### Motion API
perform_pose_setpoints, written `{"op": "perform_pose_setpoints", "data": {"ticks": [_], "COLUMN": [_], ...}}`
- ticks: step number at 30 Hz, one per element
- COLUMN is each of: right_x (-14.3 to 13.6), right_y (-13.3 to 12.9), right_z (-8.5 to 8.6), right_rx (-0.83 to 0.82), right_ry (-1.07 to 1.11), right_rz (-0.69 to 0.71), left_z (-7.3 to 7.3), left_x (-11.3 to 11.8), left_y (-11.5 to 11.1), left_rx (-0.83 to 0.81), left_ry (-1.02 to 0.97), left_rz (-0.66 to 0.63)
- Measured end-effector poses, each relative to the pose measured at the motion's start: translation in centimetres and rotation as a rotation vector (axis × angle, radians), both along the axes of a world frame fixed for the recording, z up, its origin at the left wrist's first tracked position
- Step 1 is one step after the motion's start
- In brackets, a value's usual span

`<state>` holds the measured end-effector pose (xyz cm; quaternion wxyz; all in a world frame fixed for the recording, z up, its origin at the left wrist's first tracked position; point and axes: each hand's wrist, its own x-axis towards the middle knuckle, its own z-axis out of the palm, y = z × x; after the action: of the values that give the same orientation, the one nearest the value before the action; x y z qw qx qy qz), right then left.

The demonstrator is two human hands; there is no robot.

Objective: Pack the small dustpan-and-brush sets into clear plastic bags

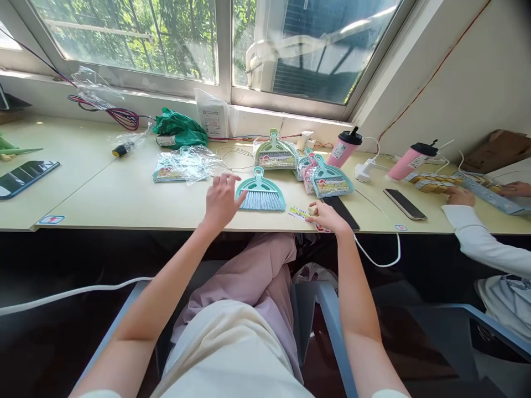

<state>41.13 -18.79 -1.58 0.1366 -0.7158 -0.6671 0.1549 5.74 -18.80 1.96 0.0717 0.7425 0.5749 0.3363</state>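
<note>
A mint-green mini dustpan with a pale-bristled brush (261,200) lies on the table in front of me, handle pointing to the window. My left hand (221,199) hovers at its left side, fingers apart and holding nothing; the thumb reaches to the dustpan's edge. On the right, my right hand (327,216) pinches a printed cardboard label (299,212) at the table's front edge, partly covering it. Labelled dustpan sets in mint and pink (331,181) lie just beyond that hand. A green labelled set (275,155) rests behind the middle dustpan.
Crumpled clear wrappers (188,163) lie left, before a green plastic bag (179,130). A black phone (341,212) sits partly under the mint set, another phone (405,204) farther right. Pink cups (345,148) stand behind. A co-worker's hand (460,196) works at far right.
</note>
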Motion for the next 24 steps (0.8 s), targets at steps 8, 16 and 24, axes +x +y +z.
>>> {"op": "perform_pose_setpoints", "data": {"ticks": [8,16,24], "right_x": [-0.3,-0.6,-0.9], "right_y": [-0.8,-1.3,-0.8], "right_z": [-0.1,-0.2,-0.2], "right_rx": [0.064,0.05,0.035], "right_ry": [-0.036,0.186,0.005], "right_rz": [-0.09,-0.098,-0.154], "left_z": [-1.9,-2.8,-4.8], "left_x": [0.0,-2.4,-3.7], "left_y": [15.5,18.7,18.9], "left_rx": [-0.472,-0.475,-0.41], "left_ry": [0.136,-0.456,-1.009], "left_rz": [-0.148,-0.156,-0.297]}}
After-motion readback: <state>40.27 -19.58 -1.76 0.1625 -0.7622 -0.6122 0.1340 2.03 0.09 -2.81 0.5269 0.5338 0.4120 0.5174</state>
